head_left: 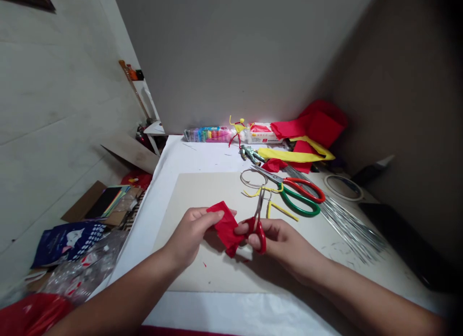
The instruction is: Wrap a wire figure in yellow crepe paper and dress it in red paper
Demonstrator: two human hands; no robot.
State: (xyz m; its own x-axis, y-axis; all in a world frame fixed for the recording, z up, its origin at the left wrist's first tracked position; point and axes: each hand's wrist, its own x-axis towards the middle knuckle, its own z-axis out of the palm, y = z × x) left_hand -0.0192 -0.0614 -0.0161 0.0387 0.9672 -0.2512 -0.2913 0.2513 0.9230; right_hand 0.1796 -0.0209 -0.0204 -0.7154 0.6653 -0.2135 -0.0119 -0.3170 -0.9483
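Note:
My left hand (191, 235) pinches a small piece of red crepe paper (226, 226) just above a beige board (202, 191). My right hand (280, 239) grips small red-handled scissors (257, 225), blades pointing away from me, and its fingers also touch the red paper's right edge. Both hands are closed and sit close together over the board's near half.
Larger scissors with a red and a green handle (300, 193) lie behind my right hand. A bundle of silver wires (343, 220) runs along the right. Yellow and red paper (307, 138), a wire loop (253, 178), tape roll (343, 187) and a clay box (208, 133) stand at the back. Clutter lies on the floor, left.

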